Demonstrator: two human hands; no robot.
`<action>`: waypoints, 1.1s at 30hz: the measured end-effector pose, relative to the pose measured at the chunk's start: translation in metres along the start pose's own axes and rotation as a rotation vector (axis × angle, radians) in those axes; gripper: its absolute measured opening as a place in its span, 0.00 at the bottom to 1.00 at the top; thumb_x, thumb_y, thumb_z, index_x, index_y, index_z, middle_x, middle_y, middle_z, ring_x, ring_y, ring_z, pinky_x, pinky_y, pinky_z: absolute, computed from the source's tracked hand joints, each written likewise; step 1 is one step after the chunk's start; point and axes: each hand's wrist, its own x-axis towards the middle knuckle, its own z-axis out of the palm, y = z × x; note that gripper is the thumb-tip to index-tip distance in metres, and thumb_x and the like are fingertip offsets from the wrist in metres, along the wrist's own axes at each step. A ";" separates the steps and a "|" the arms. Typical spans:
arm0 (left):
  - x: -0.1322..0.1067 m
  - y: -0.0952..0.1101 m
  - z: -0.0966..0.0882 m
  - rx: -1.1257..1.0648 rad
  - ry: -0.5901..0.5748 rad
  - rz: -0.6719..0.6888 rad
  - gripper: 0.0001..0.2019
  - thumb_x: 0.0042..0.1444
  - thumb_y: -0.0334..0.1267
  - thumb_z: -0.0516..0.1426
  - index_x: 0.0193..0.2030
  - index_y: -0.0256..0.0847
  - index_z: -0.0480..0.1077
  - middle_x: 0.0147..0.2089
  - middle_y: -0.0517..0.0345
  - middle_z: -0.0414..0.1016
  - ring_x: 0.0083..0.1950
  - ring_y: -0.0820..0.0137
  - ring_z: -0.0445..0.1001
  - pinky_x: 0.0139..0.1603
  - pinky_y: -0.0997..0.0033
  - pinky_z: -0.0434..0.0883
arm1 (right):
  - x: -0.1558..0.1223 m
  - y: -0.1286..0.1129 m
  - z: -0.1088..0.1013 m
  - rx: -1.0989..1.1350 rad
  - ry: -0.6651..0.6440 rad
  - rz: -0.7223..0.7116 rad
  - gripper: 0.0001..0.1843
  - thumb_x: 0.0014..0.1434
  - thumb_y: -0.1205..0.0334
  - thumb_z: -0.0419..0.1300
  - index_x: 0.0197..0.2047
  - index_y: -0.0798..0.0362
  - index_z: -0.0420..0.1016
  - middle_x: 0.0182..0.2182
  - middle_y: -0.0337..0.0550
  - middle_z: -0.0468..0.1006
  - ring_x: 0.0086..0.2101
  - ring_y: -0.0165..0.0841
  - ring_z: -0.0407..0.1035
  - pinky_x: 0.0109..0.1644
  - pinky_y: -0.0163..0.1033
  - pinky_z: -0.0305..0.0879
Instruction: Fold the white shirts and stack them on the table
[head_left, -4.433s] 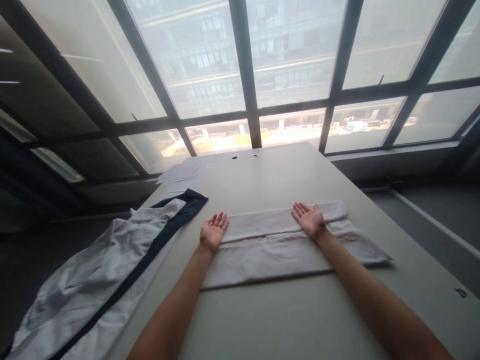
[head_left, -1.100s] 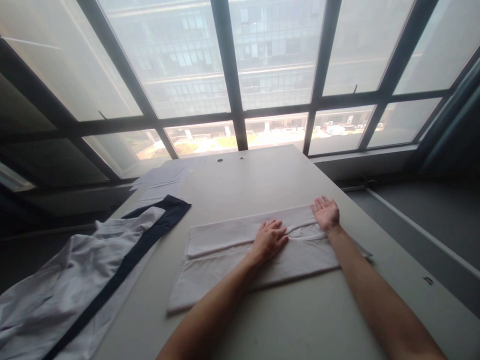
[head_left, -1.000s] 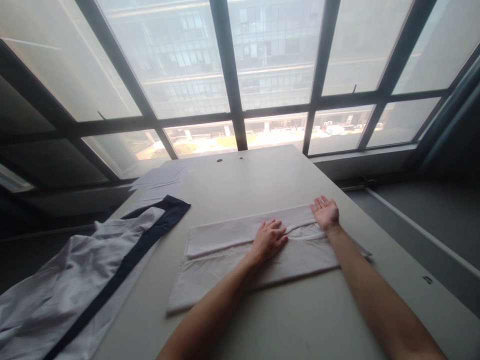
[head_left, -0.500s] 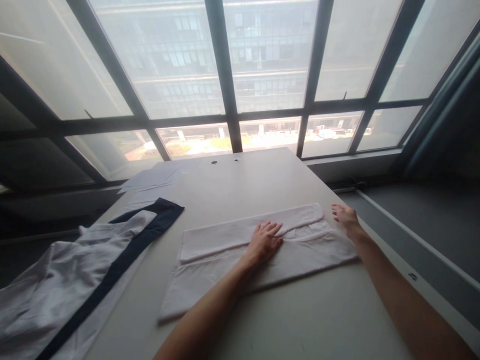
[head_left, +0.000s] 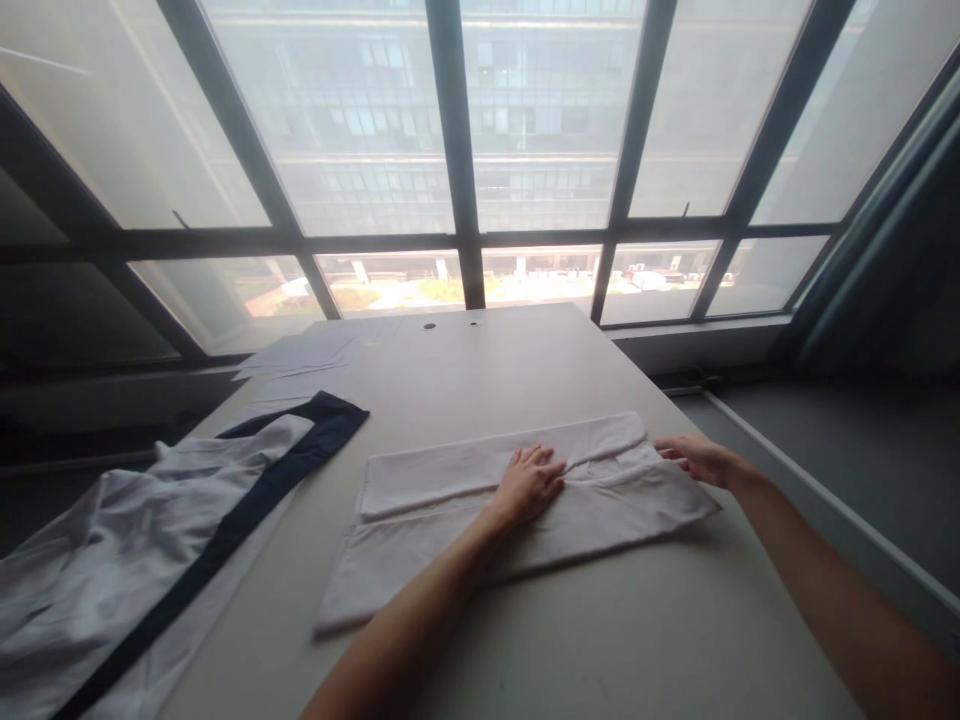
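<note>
A folded white cloth (head_left: 435,520) lies flat across the beige table (head_left: 585,640) as a long band. My left hand (head_left: 529,483) rests palm down on the middle of the cloth, fingers spread. My right hand (head_left: 699,458) is at the cloth's right end, fingers touching its edge; whether it grips the fabric I cannot tell.
A white garment with a dark navy stripe (head_left: 187,530) is heaped at the table's left side and hangs over its edge. Flat white sheets (head_left: 307,355) lie at the far left. Large windows (head_left: 465,150) stand behind the table. Grey floor (head_left: 847,450) lies to the right.
My left hand moved from the cloth's left end to its middle and turned palm down. My right hand slid from on top of the cloth to its right edge.
</note>
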 end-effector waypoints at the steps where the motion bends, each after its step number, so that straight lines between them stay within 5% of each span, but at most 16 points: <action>1: 0.000 0.000 0.000 -0.003 0.005 0.002 0.18 0.70 0.46 0.52 0.64 0.55 0.70 0.71 0.51 0.63 0.74 0.55 0.54 0.73 0.39 0.50 | -0.002 -0.002 0.001 -0.003 -0.073 0.032 0.11 0.52 0.57 0.70 0.36 0.55 0.80 0.36 0.55 0.82 0.32 0.41 0.77 0.34 0.41 0.74; 6: -0.003 0.001 -0.001 -0.011 0.028 0.012 0.18 0.70 0.46 0.51 0.64 0.55 0.70 0.70 0.51 0.63 0.74 0.55 0.55 0.73 0.40 0.51 | -0.013 -0.010 0.007 0.079 -0.307 0.012 0.12 0.55 0.61 0.69 0.42 0.55 0.81 0.43 0.53 0.83 0.40 0.40 0.78 0.42 0.40 0.75; 21: 0.000 -0.001 0.005 -0.041 0.046 0.002 0.18 0.70 0.45 0.52 0.64 0.53 0.69 0.70 0.51 0.65 0.73 0.56 0.56 0.74 0.41 0.50 | -0.035 -0.060 0.033 -0.028 -0.134 -0.084 0.27 0.50 0.61 0.75 0.53 0.53 0.77 0.47 0.52 0.83 0.43 0.42 0.78 0.41 0.41 0.76; 27: 0.010 0.000 0.002 -0.306 0.264 -0.050 0.19 0.70 0.42 0.51 0.64 0.44 0.69 0.63 0.50 0.73 0.64 0.62 0.70 0.69 0.56 0.63 | -0.037 -0.070 0.076 -0.082 -0.091 -0.179 0.24 0.48 0.62 0.76 0.48 0.55 0.79 0.33 0.45 0.82 0.29 0.33 0.75 0.30 0.35 0.72; 30: 0.013 -0.001 0.001 -0.549 0.332 -0.129 0.21 0.71 0.44 0.47 0.66 0.43 0.65 0.59 0.49 0.76 0.60 0.63 0.74 0.63 0.58 0.69 | -0.043 -0.070 0.107 -0.039 -0.228 -0.251 0.22 0.49 0.62 0.75 0.47 0.56 0.80 0.33 0.45 0.82 0.29 0.33 0.75 0.33 0.38 0.76; 33: 0.014 -0.005 0.004 -0.690 0.328 -0.200 0.26 0.74 0.46 0.40 0.75 0.42 0.50 0.54 0.50 0.79 0.51 0.66 0.78 0.54 0.63 0.74 | -0.050 -0.063 0.130 0.020 -0.374 -0.327 0.21 0.53 0.58 0.73 0.49 0.56 0.80 0.41 0.50 0.83 0.36 0.37 0.78 0.43 0.44 0.78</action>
